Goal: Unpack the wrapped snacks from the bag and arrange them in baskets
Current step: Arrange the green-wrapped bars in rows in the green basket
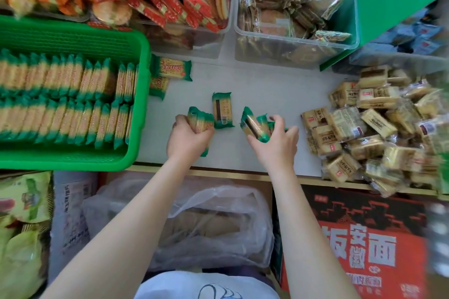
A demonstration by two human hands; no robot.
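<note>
Seen from the head camera, a person stands over a pale tabletop (267, 85) crowded with wrapped snacks, both bare arms reaching forward. The left hand (187, 138) is curled tight round a stack of green-ended cracker packets (200, 121), while the right hand (274, 143) pinches another small bunch (252, 126) between thumb and bent fingers. A single packet (222, 110) lies flat on the tabletop between the two hands, and two more (170, 70) sit just beside the green basket (141, 94).

That basket, at the person's left, already holds two long rows of the same packets standing on edge; a gap shows at the right end of the rows, near the basket's wall. By that showing the job looks well along for this variety, with only the handfuls and the few loose packets left to be slotted in.

A clear plastic bag (218, 216) gapes below the tabletop's edge; what remains inside it is too blurred to tell. A heap of tan-wrapped snacks (379, 128) is piled loose at the right, not in any basket, and seems to be work still to come. Clear bins of red-wrapped (184, 0) and brown-wrapped (284, 7) snacks stand full along the far side.
</note>
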